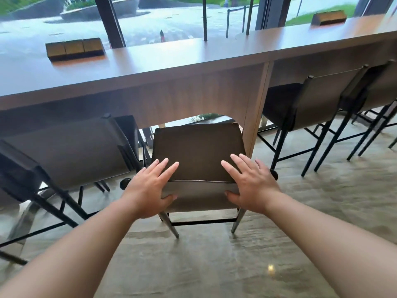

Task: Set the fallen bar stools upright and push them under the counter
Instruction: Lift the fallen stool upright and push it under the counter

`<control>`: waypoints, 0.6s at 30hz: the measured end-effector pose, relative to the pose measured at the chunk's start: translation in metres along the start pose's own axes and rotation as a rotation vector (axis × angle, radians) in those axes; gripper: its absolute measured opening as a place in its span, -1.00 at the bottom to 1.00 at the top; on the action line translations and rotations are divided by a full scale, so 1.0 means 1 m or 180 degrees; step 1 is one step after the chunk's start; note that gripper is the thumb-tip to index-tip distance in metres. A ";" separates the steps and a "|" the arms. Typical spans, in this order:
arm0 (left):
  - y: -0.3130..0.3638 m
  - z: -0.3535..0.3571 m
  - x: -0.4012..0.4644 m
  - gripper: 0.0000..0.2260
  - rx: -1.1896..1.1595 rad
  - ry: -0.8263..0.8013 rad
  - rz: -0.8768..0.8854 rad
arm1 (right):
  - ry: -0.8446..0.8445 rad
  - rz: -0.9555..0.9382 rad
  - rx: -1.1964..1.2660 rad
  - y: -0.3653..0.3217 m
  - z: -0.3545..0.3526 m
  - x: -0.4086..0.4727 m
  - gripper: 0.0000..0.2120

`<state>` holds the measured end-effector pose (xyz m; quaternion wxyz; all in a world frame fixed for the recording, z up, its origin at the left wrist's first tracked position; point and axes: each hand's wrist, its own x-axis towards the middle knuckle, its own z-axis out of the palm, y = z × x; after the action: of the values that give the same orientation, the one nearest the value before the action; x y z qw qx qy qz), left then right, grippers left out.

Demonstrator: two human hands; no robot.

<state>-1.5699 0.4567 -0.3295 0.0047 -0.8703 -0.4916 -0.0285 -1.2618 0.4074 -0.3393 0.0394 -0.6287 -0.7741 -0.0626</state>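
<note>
- Brown leather stool (198, 155) stands upright on the floor (214, 265), dead ahead of the person, backrest nearest them.
- Left hand (148, 190) holds the backrest's top edge at its left end: fingers spread over the front, thumb hooked behind.
- Right hand (251, 183) holds the right end the same way. Both sit equally near; neither leads.
- Seat front lies at or just under the worktop (193, 59) edge; most of the seat is short of it.
- Key relation: the stool's front-to-back line points straight away from the hands into the gap beneath the worktop, just left of the panel leg (255, 108).
- Judgement: a level, even forward push should seat it; a drift to the right risks the panel leg.
- Neighbouring stools (318, 100) stand on either side.
</note>
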 end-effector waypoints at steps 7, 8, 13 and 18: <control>-0.026 -0.009 0.064 -0.22 0.0145 -0.0102 -0.0056 | 0.0122 -0.0180 0.0088 0.028 0.002 0.067 -0.19; -0.029 -0.011 0.074 -0.23 0.0142 -0.0121 -0.0065 | 0.0108 -0.0210 0.0117 0.033 0.002 0.077 -0.19; -0.040 -0.014 0.103 -0.26 0.0131 -0.0199 -0.0111 | 0.0066 -0.0345 0.0132 0.048 0.003 0.109 -0.24; -0.049 -0.015 0.127 -0.25 0.0196 -0.0269 -0.0171 | 0.0002 -0.0379 0.0103 0.057 0.005 0.133 -0.25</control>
<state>-1.5474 0.5903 -0.3085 0.0099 -0.8567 -0.5153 0.0233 -1.2332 0.5482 -0.3229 0.0461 -0.5808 -0.8110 -0.0525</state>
